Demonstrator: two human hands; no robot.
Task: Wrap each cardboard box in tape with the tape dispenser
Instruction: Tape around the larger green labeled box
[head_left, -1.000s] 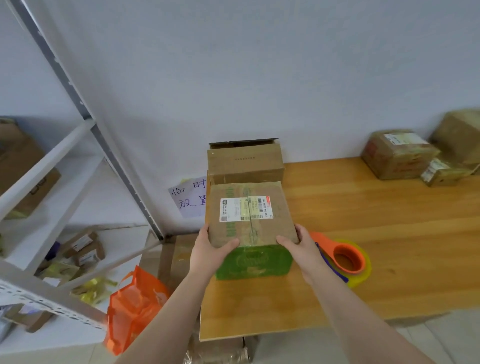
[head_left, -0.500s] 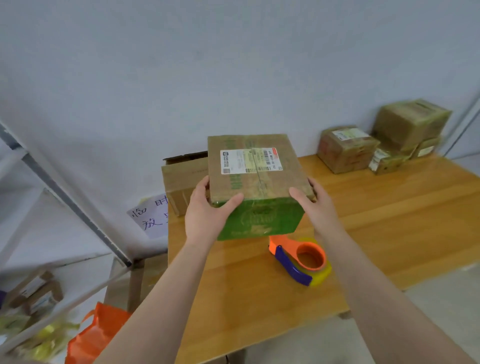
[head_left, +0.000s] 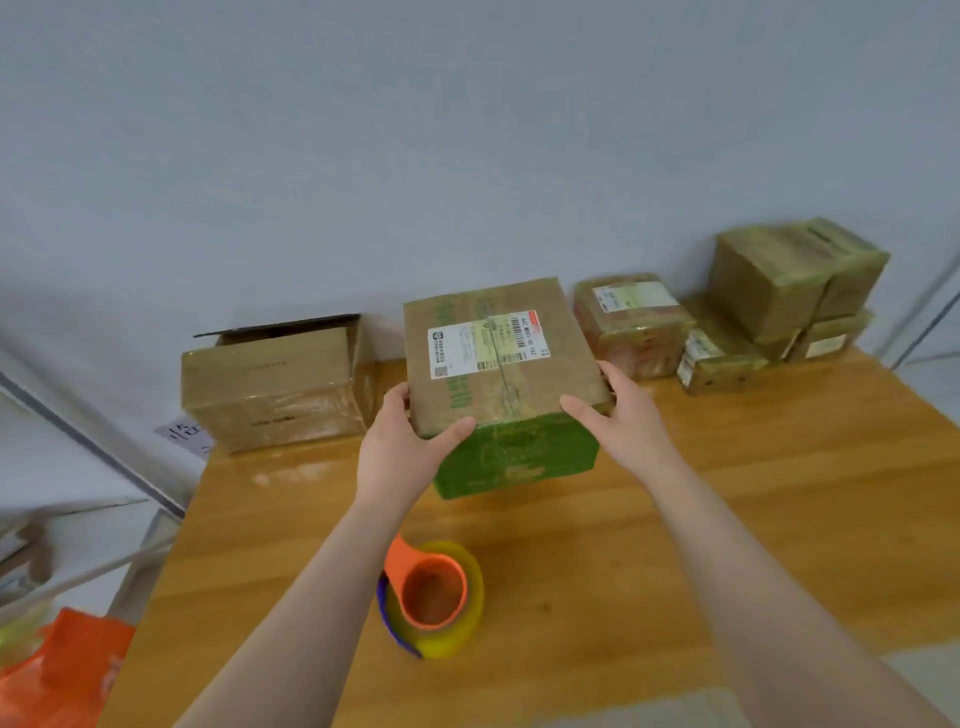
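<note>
A cardboard box (head_left: 498, 364) with a white shipping label and a green front face is held just above the wooden table (head_left: 727, 519), tilted a little. My left hand (head_left: 402, 447) grips its left front corner, thumb on top. My right hand (head_left: 618, 415) grips its right side. The tape dispenser (head_left: 434, 597), orange and blue with a yellowish tape roll, lies on the table near me, between my forearms, and neither hand touches it.
An open-topped cardboard box (head_left: 275, 389) stands at the table's back left. Several taped boxes (head_left: 727, 322) are piled against the wall at the back right. A metal shelf frame (head_left: 83, 441) and an orange bag (head_left: 62, 670) are to the left, below table height.
Both hands have lifted the box off the table's left end and carried it up and to the right, away from me. The view has swung right, and the dispenser now lies nearer to me.
</note>
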